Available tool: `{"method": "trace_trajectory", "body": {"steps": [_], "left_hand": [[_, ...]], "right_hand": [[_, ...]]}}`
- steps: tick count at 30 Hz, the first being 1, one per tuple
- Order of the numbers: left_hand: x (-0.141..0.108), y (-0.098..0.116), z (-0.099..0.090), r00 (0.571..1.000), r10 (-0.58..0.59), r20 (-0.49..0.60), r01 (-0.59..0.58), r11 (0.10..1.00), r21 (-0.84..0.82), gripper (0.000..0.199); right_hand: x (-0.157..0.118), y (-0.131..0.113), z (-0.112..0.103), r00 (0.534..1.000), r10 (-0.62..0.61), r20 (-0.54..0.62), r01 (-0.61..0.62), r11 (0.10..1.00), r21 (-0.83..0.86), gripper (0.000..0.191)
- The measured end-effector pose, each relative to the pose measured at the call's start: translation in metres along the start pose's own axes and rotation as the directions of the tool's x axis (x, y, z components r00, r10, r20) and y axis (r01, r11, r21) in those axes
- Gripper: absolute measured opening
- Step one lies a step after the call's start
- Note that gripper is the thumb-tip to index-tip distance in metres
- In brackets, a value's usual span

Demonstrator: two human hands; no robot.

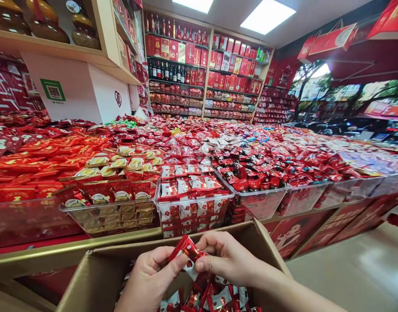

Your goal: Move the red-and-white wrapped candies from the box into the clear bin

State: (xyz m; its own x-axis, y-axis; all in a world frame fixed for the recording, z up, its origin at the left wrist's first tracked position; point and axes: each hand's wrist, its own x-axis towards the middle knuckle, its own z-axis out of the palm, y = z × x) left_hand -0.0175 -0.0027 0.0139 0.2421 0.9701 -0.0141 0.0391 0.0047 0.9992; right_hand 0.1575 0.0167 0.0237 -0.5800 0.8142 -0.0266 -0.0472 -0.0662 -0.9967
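Between my two hands is a small red and white wrapped candy point(189, 253), held above an open cardboard box. My left hand point(153, 273) pinches its left side between thumb and fingers. On the other side my right hand point(224, 258) grips the wrapper's right end, fingers curled. Loose candies point(215, 297) in the same red and white wrappers lie inside the cardboard box point(270, 251). Just beyond the box stands a clear plastic bin point(194, 200) with similar packets stacked in neat rows. My wrists partly cover the box's contents.
Left of that bin, another clear bin point(108, 212) holds durian packets. More clear bins point(263, 203) of wrapped sweets run right along the counter. A gold-coloured rail point(56, 249) edges the display at left. Shelves point(207, 73) with bottles and red boxes line the back wall.
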Motion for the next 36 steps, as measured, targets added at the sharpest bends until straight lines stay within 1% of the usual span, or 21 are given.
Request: {"method": "trace_trajectory", "body": {"steps": [4,7,8,9,10,11,12,13,14,16,17,18,19,21,23,25,27,30,33,35,36], "left_hand": [[-0.001,0.002,0.001,1.000,-0.013,-0.017,0.013,1.000,-0.019,0.024],[0.000,0.005,0.003,0.999,-0.033,-0.039,0.033,0.999,-0.005,0.029],[0.000,0.005,0.002,0.999,-0.048,-0.021,0.049,0.998,0.038,0.031],[0.001,0.005,0.001,0.997,-0.070,0.012,0.068,0.986,0.150,0.034],[0.002,0.003,-0.001,0.994,-0.104,0.045,0.086,0.951,0.297,0.037],[0.004,0.000,-0.005,0.986,-0.150,0.077,0.096,0.873,0.479,0.039],[0.006,-0.005,-0.009,0.979,-0.185,0.085,0.073,0.707,0.703,0.041],[0.008,-0.011,-0.014,0.976,-0.210,0.057,0.086,0.615,0.784,0.035],[0.009,-0.020,-0.018,0.969,-0.244,0.038,0.104,0.545,0.832,0.027],[0.010,-0.039,-0.026,0.943,-0.333,-0.017,0.156,0.397,0.904,0.018],[0.010,-0.048,-0.027,0.924,-0.381,-0.035,0.171,0.331,0.928,0.015],[0.009,-0.056,-0.028,0.906,-0.420,-0.053,0.181,0.270,0.946,0.014],[0.009,-0.062,-0.028,0.891,-0.449,-0.069,0.185,0.220,0.958,0.015],[0.010,-0.070,-0.025,0.873,-0.476,-0.102,0.191,0.141,0.971,0.019],[0.012,-0.073,-0.022,0.865,-0.482,-0.139,0.201,0.080,0.976,0.022],[0.013,-0.075,-0.018,0.860,-0.481,-0.173,0.215,0.034,0.976,0.024],[0.014,-0.077,-0.016,0.861,-0.471,-0.194,0.227,0.014,0.974,0.026],[0.018,-0.079,-0.019,0.859,-0.476,-0.186,0.235,0.043,0.971,0.025],[0.023,-0.076,-0.028,0.859,-0.490,-0.153,0.248,0.137,0.959,0.022],[0.025,-0.069,-0.033,0.878,-0.465,-0.113,0.246,0.236,0.940,0.018],[0.025,-0.064,-0.033,0.893,-0.442,-0.082,0.235,0.303,0.924,0.016]], "right_hand": [[0.001,0.001,0.002,1.000,-0.015,-0.025,0.015,1.000,0.007,0.029],[0.002,0.003,-0.001,1.000,-0.017,-0.015,0.016,0.999,-0.038,0.029],[0.002,0.004,-0.003,1.000,0.005,0.003,-0.004,0.998,-0.068,0.029],[0.002,0.006,-0.006,0.999,0.040,0.025,-0.036,0.992,-0.122,0.029],[0.001,0.007,-0.010,0.996,0.081,0.036,-0.071,0.975,-0.210,0.028],[0.001,0.008,-0.014,0.992,0.121,0.040,-0.101,0.937,-0.333,0.026],[0.001,0.010,-0.018,0.987,0.155,0.036,-0.119,0.868,-0.482,0.023],[0.000,0.012,-0.022,0.983,0.183,0.029,-0.123,0.763,-0.634,0.020],[0.000,0.014,-0.025,0.977,0.211,0.026,-0.117,0.632,-0.766,0.017],[0.000,0.019,-0.026,0.951,0.306,0.040,-0.082,0.376,-0.923,0.016],[0.000,0.021,-0.026,0.927,0.371,0.050,-0.059,0.278,-0.959,0.017],[0.000,0.023,-0.024,0.901,0.430,0.055,-0.037,0.201,-0.979,0.018],[0.000,0.025,-0.022,0.877,0.477,0.056,-0.014,0.142,-0.990,0.018],[-0.001,0.028,-0.019,0.849,0.528,0.037,0.013,0.048,-0.999,0.017],[-0.001,0.031,-0.019,0.843,0.538,0.001,0.012,-0.017,-1.000,0.019],[-0.001,0.033,-0.020,0.848,0.529,-0.034,-0.009,-0.049,-0.999,0.023],[-0.001,0.033,-0.021,0.854,0.517,-0.048,-0.024,-0.053,-0.998,0.025],[-0.001,0.031,-0.021,0.861,0.505,-0.054,-0.036,-0.045,-0.998,0.029],[0.000,0.030,-0.022,0.878,0.478,-0.033,-0.037,-0.002,-0.999,0.030],[0.001,0.031,-0.024,0.896,0.444,-0.004,-0.039,0.068,-0.997,0.031],[0.002,0.031,-0.024,0.908,0.419,0.007,-0.046,0.117,-0.992,0.032]]}}
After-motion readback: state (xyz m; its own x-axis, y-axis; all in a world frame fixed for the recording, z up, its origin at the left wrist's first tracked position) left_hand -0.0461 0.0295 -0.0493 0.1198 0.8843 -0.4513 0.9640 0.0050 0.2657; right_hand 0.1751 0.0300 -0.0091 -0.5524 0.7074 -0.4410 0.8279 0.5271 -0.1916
